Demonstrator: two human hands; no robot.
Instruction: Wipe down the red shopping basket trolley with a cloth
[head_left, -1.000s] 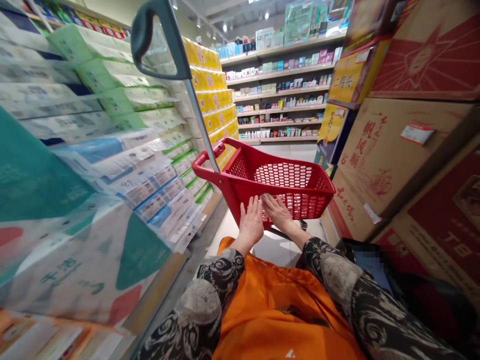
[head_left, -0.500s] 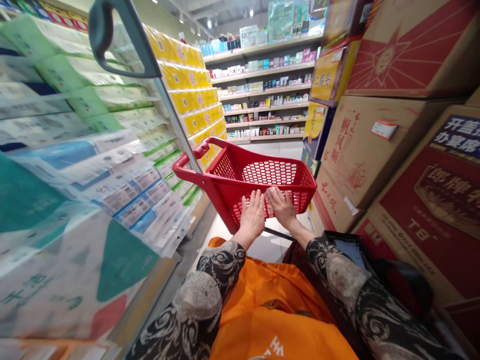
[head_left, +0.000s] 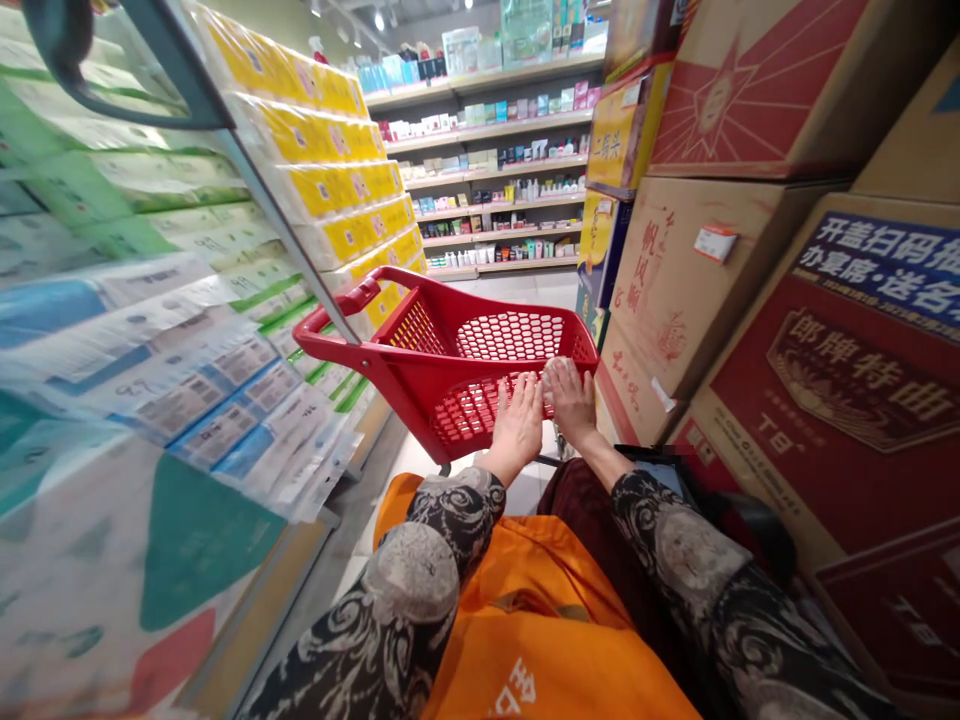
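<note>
A red plastic shopping basket point(head_left: 420, 350) on wheels stands in the aisle ahead of me, empty, with its long grey pull handle point(head_left: 187, 100) rising to the upper left. My left hand point(head_left: 517, 425) lies flat against the basket's near wall, fingers stretched out. Beside it, my right hand point(head_left: 571, 398) presses flat on the same wall near the rim, fingers spread. Neither hand grips anything. I wear patterned sleeves and an orange vest point(head_left: 540, 630).
Shelves of packaged tissue rolls point(head_left: 172, 330) line the left, yellow packs point(head_left: 330, 160) further on. Stacked cardboard boxes point(head_left: 787, 280) close in on the right. A far shelf of bottles and boxes point(head_left: 495, 170) crosses the aisle end. Pale floor point(head_left: 517, 290) lies beyond the basket.
The basket and its handle have shifted left in view as my head turned right. Both hands stayed flat on its near wall. The boxes on the right loom larger.
</note>
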